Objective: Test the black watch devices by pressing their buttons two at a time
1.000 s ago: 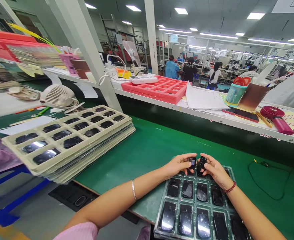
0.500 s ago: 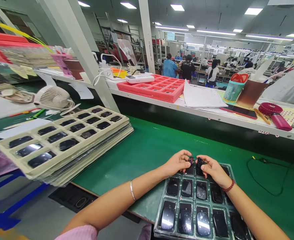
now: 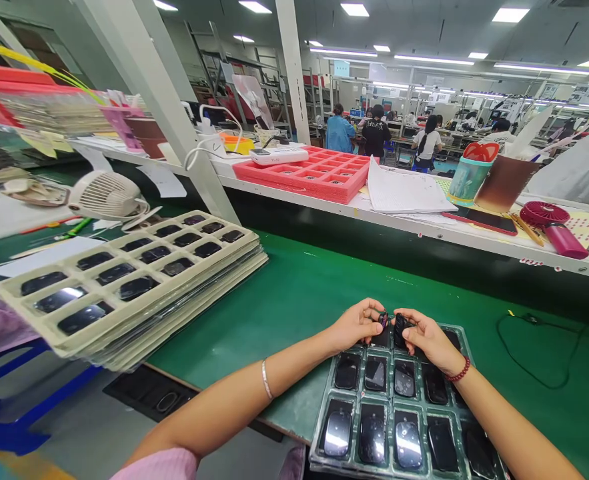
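Note:
Over the far row of a clear plastic tray (image 3: pixel 315 437), both hands are close together. My left hand (image 3: pixel 360 325) is closed, pinching a small dark piece with a purplish sheen (image 3: pixel 383 321) between thumb and fingertips. A dark, ridged-looking black part (image 3: pixel 401 331) is gripped upright by my right hand (image 3: pixel 425 338), its fingers bent round it. The two pieces sit a small gap apart. Glossy black rounded-rectangle parts (image 3: pixel 373 433) fill the visible pockets of the tray. My right forearm hides some pockets on the right side.
Left of the hands, a stack of cream trays (image 3: pixel 214 267) holds more black parts. A white fan (image 3: pixel 107 195) stands behind it. On the shelf are a red foam tray (image 3: pixel 324 175), papers (image 3: pixel 404 188), a phone (image 3: pixel 480 220) and a magenta fan (image 3: pixel 554 227). A black cable (image 3: pixel 529 381) lies at right.
Both hands keep almost the same pose and hold the same pieces. The whole view shifts very slightly.

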Available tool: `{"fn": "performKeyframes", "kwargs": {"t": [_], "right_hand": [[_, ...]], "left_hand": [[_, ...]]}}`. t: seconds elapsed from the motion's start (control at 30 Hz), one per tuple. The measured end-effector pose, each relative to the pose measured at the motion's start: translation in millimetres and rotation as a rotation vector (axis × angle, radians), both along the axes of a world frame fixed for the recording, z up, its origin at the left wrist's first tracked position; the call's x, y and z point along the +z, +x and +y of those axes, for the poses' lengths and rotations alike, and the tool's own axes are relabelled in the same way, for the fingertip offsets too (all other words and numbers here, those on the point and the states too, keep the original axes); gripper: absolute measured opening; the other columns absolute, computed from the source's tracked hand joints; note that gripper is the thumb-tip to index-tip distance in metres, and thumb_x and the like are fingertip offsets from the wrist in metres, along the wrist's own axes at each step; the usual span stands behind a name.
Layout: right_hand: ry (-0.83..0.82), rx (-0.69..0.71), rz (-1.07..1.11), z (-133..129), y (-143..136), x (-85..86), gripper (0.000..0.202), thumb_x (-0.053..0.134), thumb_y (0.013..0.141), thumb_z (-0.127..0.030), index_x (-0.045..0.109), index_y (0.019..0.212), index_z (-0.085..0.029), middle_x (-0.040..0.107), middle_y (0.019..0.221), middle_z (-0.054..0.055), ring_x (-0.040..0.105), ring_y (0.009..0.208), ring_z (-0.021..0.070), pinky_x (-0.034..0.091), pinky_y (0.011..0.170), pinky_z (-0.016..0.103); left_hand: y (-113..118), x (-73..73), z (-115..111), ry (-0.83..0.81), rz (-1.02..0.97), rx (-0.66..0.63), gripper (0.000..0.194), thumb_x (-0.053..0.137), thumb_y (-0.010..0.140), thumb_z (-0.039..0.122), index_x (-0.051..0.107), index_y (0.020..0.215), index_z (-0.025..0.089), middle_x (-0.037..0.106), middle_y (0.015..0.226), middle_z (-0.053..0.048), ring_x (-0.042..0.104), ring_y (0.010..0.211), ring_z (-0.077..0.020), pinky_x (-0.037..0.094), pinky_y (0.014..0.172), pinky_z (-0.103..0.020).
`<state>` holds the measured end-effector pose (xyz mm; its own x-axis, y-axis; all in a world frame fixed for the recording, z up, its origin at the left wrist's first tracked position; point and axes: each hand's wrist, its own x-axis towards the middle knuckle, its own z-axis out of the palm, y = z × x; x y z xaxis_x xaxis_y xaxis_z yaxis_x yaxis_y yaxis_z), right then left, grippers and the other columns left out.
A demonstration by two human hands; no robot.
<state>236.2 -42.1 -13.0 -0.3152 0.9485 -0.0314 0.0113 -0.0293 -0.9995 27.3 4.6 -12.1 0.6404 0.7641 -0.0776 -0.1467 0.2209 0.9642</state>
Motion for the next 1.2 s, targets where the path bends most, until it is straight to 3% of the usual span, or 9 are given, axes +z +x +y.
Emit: {"fn": "performKeyframes", "kwargs": {"t": [0.37, 0.5, 0.63, 0.73, 0.93, 1.13, 1.2], "right_hand": [[0.034, 0.018, -0.003, -0.4, -1.2, -2.4, 0.047, 0.065, 0.079, -0.041, 0.051, 0.119, -0.019, 0.053, 0.107, 0.008, 0.05, 0.051, 0.005, 0.046, 0.049, 0.023], [0.03, 0.044, -0.004, -1.1, -2.0, -4.0, 0.046, 0.065, 0.079, -0.039, 0.051, 0.119, -0.019, 0.059, 0.09, 0.004, 0.052, 0.053, 0.0069, 0.048, 0.053, 0.024], [0.0, -0.015, 0.044, 0.5, -2.7, -6.4, 0.048, 0.063, 0.08, -0.039, 0.049, 0.123, -0.022, 0.059, 0.102, 0.007, 0.062, 0.076, 0.0157, 0.053, 0.065, 0.03], [-0.029, -0.038, 0.067, 2.7, -2.2, -7.9, 0.051, 0.061, 0.079, -0.036, 0.045, 0.127, -0.024, 0.057, 0.109, 0.008, 0.062, 0.092, 0.0202, 0.053, 0.072, 0.033], [-0.03, -0.02, 0.065, 3.4, -2.5, -7.5, 0.04, 0.062, 0.077, -0.029, 0.053, 0.115, -0.021, 0.062, 0.1, 0.007, 0.061, 0.069, 0.0128, 0.051, 0.062, 0.027], [-0.022, -0.006, 0.023, 0.8, -3.7, -4.7, 0.044, 0.062, 0.076, -0.028, 0.05, 0.117, -0.021, 0.061, 0.105, 0.007, 0.062, 0.077, 0.0149, 0.05, 0.066, 0.028], [-0.015, -0.012, 0.003, 0.8, -2.9, -5.0, 0.039, 0.06, 0.078, -0.03, 0.049, 0.115, -0.021, 0.062, 0.103, 0.007, 0.063, 0.076, 0.0152, 0.05, 0.065, 0.029]], "left_hand": [[0.0, -1.8, 0.0, 0.024, 0.03, -0.006, 0.055, 0.077, 0.062, 0.039, 0.046, 0.1, 0.016, 0.051, 0.084, 0.001, 0.046, 0.052, -0.003, 0.039, 0.044, -0.016], [-0.2, -5.3, -0.6, 0.059, 0.066, -0.011, 0.053, 0.076, 0.063, 0.038, 0.047, 0.102, 0.016, 0.052, 0.087, 0.0, 0.048, 0.053, -0.004, 0.04, 0.046, -0.017], [-0.3, -5.5, -1.2, 0.118, 0.108, 0.009, 0.048, 0.067, 0.073, 0.036, 0.047, 0.112, 0.016, 0.055, 0.097, -0.005, 0.058, 0.064, -0.0098, 0.04, 0.051, -0.019], [0.3, -3.8, -1.1, 0.163, 0.118, 0.045, 0.045, 0.061, 0.077, 0.03, 0.047, 0.117, 0.016, 0.057, 0.104, -0.008, 0.06, 0.079, -0.0148, 0.042, 0.058, -0.021], [1.9, -3.5, -1.2, 0.196, 0.15, 0.078, 0.043, 0.059, 0.068, 0.012, 0.051, 0.109, 0.014, 0.061, 0.085, -0.003, 0.057, 0.071, -0.0129, 0.045, 0.069, -0.027], [3.1, 1.2, -4.2, 0.204, 0.149, 0.073, 0.044, 0.056, 0.068, 0.011, 0.049, 0.11, 0.015, 0.063, 0.086, -0.003, 0.058, 0.073, -0.0137, 0.046, 0.071, -0.028], [0.5, 4.4, -2.0, 0.226, 0.19, 0.084, 0.035, 0.055, 0.071, 0.016, 0.05, 0.106, 0.015, 0.062, 0.082, -0.003, 0.058, 0.071, -0.0139, 0.045, 0.069, -0.028]]}}
